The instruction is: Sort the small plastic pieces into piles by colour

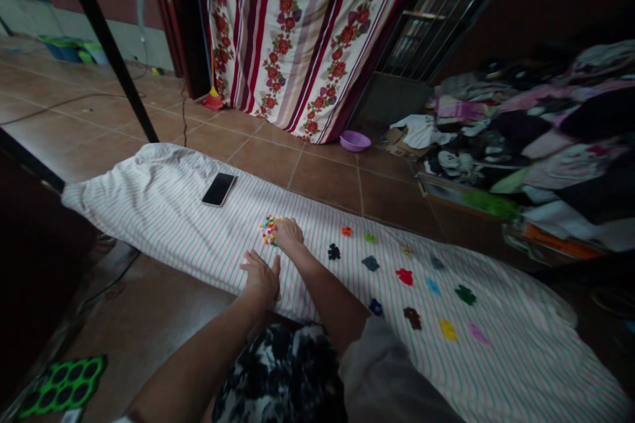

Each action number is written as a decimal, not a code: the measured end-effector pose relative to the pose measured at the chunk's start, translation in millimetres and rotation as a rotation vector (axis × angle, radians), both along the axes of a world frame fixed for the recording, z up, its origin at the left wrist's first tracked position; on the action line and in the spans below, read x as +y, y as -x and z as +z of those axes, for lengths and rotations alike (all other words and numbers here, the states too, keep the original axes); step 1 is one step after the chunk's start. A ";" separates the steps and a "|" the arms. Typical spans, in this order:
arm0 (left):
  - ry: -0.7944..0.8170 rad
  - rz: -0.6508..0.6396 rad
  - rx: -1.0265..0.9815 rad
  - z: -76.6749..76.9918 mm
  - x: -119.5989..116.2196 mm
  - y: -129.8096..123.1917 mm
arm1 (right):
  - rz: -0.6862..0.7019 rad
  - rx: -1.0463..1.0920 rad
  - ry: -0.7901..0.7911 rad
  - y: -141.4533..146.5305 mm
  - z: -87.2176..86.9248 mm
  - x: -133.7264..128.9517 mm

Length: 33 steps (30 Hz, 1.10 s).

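Note:
On the striped cloth (188,238) lies a small pile of mixed-colour bead-like pieces (268,231). My right hand (289,234) is at the right edge of this pile, its fingers bent down and together; whatever is between the fingertips is hidden. Just below the pile, my left hand (260,275) is held with fingers apart and nothing in it. To the right are several little single-colour heaps, among them a black heap (334,252), an orange heap (346,231), a red heap (405,276), a yellow heap (448,330) and a dark green heap (465,295).
A phone (219,190) lies on the cloth left of the pile. Beyond is a tiled floor with a purple basin (355,141) and a floral curtain (292,33). Heaped clothes (555,125) fill the right. A green tray with round holes (64,383) is at lower left.

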<state>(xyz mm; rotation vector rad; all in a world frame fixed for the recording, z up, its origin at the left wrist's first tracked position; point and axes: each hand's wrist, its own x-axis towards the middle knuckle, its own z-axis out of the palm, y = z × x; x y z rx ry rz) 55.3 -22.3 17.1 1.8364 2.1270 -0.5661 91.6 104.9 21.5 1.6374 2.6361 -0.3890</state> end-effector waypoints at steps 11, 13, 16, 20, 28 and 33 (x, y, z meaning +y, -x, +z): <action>0.064 0.004 0.019 10.8 0.6 -0.7 | -0.051 -0.010 -0.008 7.5 5.8 -3.3; 0.061 0.005 0.013 9.5 1.7 -1.0 | -0.053 0.015 -0.007 6.3 6.1 -4.0; 0.051 0.012 0.017 5.6 2.4 -1.4 | -0.069 0.063 -0.006 3.7 6.4 -4.4; 0.017 0.025 0.033 3.1 1.0 -1.6 | -0.084 0.141 -0.011 -0.9 5.3 -5.4; 0.023 0.041 0.007 10.8 -0.1 -1.9 | -0.060 0.310 -0.049 -20.5 -2.6 -11.0; 0.040 0.014 0.034 15.1 -1.7 -2.0 | -0.107 0.378 -0.056 -35.7 -10.4 -14.9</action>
